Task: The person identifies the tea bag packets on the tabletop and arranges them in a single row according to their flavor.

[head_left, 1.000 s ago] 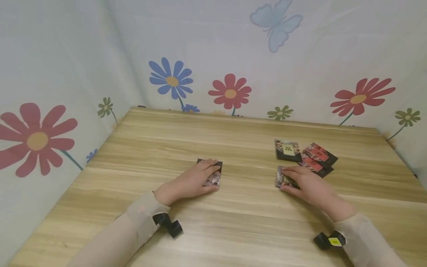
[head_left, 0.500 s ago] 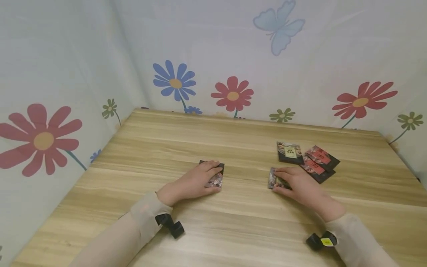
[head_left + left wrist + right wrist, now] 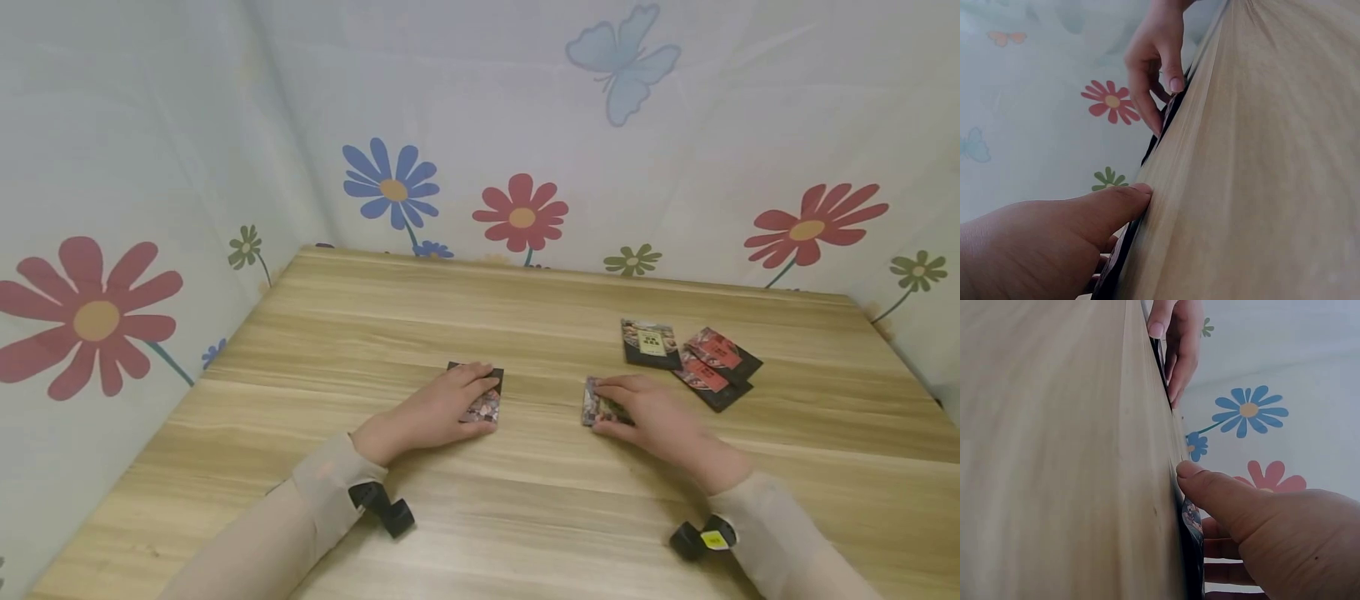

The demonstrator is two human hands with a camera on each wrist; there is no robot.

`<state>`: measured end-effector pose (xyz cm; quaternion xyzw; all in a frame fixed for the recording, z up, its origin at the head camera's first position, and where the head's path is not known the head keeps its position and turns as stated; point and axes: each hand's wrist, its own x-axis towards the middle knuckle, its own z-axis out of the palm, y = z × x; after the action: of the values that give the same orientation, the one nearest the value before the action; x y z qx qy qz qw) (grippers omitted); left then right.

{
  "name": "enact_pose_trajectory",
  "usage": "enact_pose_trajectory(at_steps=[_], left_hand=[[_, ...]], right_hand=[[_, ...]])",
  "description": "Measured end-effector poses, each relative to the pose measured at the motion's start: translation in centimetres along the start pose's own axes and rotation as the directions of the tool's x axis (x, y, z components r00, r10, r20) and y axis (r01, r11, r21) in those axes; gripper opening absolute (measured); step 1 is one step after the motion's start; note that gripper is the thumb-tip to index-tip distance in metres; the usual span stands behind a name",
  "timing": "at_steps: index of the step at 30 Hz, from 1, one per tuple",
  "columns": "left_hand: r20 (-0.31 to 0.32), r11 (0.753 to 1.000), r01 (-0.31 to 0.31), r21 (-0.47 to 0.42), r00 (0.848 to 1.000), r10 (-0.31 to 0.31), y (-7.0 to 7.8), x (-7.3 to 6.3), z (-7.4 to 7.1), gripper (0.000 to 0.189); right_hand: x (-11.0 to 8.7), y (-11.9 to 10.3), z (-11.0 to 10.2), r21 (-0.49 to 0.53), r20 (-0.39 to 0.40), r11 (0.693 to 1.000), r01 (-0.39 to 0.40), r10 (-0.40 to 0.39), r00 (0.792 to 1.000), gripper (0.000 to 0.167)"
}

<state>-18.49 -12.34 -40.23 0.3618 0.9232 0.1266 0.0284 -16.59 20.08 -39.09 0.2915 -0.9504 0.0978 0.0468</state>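
My left hand [image 3: 438,408] rests on a small black food packet [image 3: 485,407] with a printed picture, its fingers extended over the top and the thumb by the near edge. To the right, my right hand [image 3: 656,421] holds a similar packet [image 3: 592,404] flat on the table, thumb at the near side and fingers over the far side. This packet [image 3: 1191,519] bulges slightly beside the thumb in the right wrist view. Both hands hide much of their packets. A gap of bare wood separates the two packets.
Behind my right hand lie a black packet with a yellow label [image 3: 648,343] and two overlapping packets with red labels [image 3: 722,350]. They lie on a wood-grain table [image 3: 480,517]. A white flowered curtain [image 3: 465,100] hangs along the back and left sides.
My right hand has slid its packet leftward along the table, closer to the left one and away from the other packets. The left hand has stayed on its packet.
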Motion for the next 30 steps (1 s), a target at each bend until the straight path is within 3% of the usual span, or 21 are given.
enact_pose_trajectory(at_steps=[15,30], left_hand=[[0.006,1.000,0.005,-0.004,1.000,-0.005,0.0,-0.1,0.0,0.070],[0.002,1.000,0.008,0.005,1.000,-0.008,-0.1,-0.1,0.1,0.071]], right_hand=[[1.5,-2.2,0.8,-0.009,-0.027,1.000,0.011,-0.012,1.000,0.058],[2.8,-3.7,1.1,-0.014,0.003,0.999,0.033,-0.033,0.999,0.057]])
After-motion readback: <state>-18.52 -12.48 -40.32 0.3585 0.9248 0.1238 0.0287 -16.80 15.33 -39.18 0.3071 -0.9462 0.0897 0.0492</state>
